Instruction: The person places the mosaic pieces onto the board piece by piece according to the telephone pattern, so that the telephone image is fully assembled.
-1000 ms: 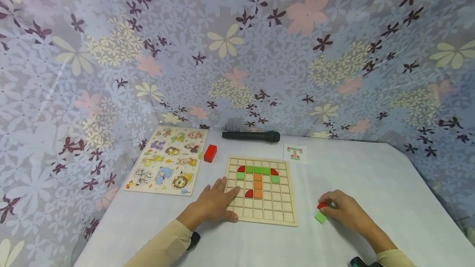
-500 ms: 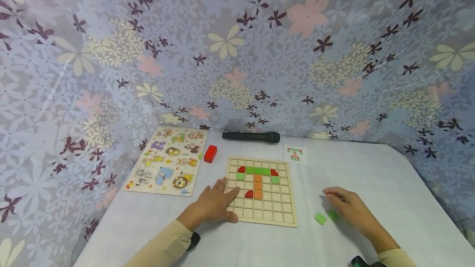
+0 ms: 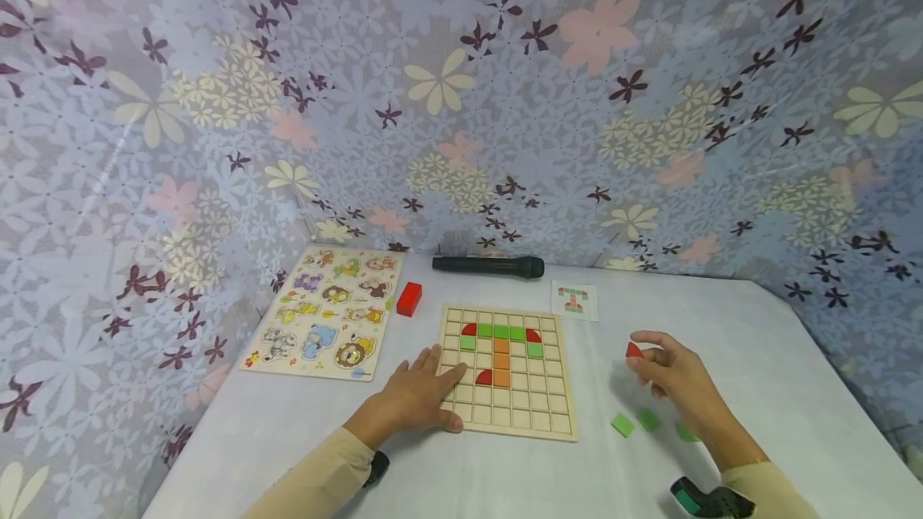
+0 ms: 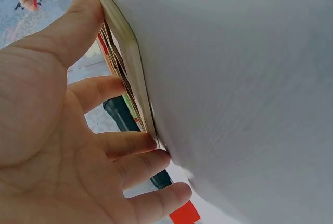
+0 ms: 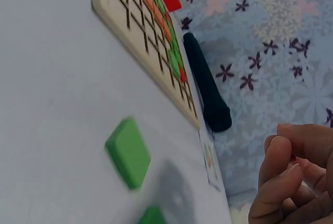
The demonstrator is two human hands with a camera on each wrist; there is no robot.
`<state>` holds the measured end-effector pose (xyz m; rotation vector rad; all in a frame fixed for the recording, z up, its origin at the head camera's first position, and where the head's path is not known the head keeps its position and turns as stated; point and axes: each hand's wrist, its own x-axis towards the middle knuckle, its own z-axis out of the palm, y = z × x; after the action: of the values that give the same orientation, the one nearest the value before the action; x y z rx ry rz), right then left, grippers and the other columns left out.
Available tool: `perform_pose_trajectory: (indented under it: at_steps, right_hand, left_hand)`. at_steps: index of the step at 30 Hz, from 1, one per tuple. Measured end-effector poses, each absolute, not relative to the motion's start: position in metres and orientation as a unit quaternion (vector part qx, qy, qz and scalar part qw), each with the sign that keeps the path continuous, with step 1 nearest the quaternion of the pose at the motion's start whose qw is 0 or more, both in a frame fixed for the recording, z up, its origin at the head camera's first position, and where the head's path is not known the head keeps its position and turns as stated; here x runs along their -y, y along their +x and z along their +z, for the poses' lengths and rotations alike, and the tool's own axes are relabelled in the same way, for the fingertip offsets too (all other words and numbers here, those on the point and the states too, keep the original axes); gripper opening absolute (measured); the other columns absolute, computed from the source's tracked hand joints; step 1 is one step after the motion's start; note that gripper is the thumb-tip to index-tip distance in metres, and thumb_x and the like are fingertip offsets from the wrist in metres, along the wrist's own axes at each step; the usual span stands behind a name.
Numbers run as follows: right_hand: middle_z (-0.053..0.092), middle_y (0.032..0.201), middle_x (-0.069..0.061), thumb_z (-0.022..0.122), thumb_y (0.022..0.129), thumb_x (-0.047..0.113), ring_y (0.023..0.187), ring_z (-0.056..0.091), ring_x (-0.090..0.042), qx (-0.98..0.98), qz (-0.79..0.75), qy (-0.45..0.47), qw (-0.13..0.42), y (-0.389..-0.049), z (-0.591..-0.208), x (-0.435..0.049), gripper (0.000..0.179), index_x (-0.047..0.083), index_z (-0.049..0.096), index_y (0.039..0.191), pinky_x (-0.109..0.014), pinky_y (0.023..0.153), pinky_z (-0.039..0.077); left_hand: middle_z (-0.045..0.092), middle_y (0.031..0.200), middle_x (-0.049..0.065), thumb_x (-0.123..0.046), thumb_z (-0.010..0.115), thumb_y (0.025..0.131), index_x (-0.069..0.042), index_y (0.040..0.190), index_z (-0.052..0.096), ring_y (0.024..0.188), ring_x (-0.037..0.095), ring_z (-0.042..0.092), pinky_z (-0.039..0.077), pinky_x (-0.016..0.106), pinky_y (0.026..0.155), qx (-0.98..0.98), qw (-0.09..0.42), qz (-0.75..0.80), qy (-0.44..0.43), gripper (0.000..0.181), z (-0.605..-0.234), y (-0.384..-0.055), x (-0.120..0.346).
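My right hand [image 3: 674, 371] pinches a small red piece [image 3: 634, 350] between thumb and fingers, above the white tabletop to the right of the board. In the right wrist view, the fingers hide nearly all of that piece. My left hand [image 3: 421, 391] lies with spread fingers along the left edge of the wooden grid board [image 3: 534, 421], thumb at its near left corner. On the board, green squares [image 3: 501, 331], orange squares [image 3: 501, 360] and red quarter-circle pieces [image 3: 485, 376] occupy some cells. Three green tiles [image 3: 622, 424] lie below my right hand, one partly covered by the wrist.
Beyond the board's far right corner lies a printed pattern card [image 3: 574, 299]. A black microphone [image 3: 487, 265] lies along the back, a red block [image 3: 409, 299] left of it. An animal puzzle board [image 3: 324, 315] covers the left side. A flowered cloth [image 3: 461, 102] hangs behind.
My right hand has picked up the red piece from beside the green tiles and moved it away from me, uncovering more of the tiles. The left hand stays on the board.
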<state>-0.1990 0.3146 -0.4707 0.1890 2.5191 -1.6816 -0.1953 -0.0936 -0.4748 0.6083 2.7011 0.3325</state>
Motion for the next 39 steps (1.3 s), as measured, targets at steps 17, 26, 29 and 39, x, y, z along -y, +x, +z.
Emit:
perform_pose_trajectory:
  at_steps: [17, 26, 29, 39]
  right_hand:
    - [0.063, 0.096, -0.006, 0.074, 0.093, 0.016, 0.073, 0.06, -0.019, -0.793, -0.605, -0.003, 0.073, -0.218, -0.474, -0.228, 0.04, -0.001, 0.056, 0.124, -0.03, 0.055, 0.049]
    - [0.062, 0.093, -0.002, 0.078, 0.088, 0.011, 0.08, 0.055, -0.015, -0.891, -0.441, -0.095, 0.055, -0.219, -0.499, -0.186, 0.024, 0.005, 0.069, 0.109, -0.026, 0.064, 0.05]
    - [0.062, 0.09, 0.001, 0.079, 0.085, 0.011, 0.08, 0.054, -0.013, -0.914, -0.388, -0.112, 0.044, -0.216, -0.504, -0.176, 0.022, 0.007, 0.071, 0.105, -0.026, 0.068, 0.049]
    - [0.061, 0.09, 0.002, 0.081, 0.083, 0.007, 0.083, 0.054, -0.013, -0.92, -0.371, -0.102, 0.075, -0.214, -0.502, -0.168, 0.021, 0.012, 0.072, 0.1, -0.031, 0.075, 0.049]
  left_hand:
    - [0.025, 0.166, 0.022, -0.056, 0.081, 0.079, -0.025, 0.156, 0.044, 0.153, 0.04, 0.024, 0.027, 0.063, 0.119, -0.954, 0.17, 0.115, 0.22, 0.091, -0.474, -0.195, 0.094]
    - [0.023, 0.167, 0.022, -0.056, 0.08, 0.08, -0.025, 0.156, 0.043, 0.154, 0.04, 0.023, 0.026, 0.062, 0.119, -0.953, 0.173, 0.115, 0.219, 0.09, -0.472, -0.194, 0.094]
    - [0.023, 0.167, 0.022, -0.056, 0.08, 0.08, -0.025, 0.156, 0.043, 0.154, 0.04, 0.023, 0.027, 0.062, 0.119, -0.954, 0.172, 0.114, 0.219, 0.09, -0.471, -0.194, 0.094]
    - [0.024, 0.166, 0.022, -0.055, 0.081, 0.079, -0.026, 0.156, 0.044, 0.154, 0.039, 0.023, 0.027, 0.062, 0.119, -0.954, 0.171, 0.116, 0.216, 0.091, -0.473, -0.194, 0.094]
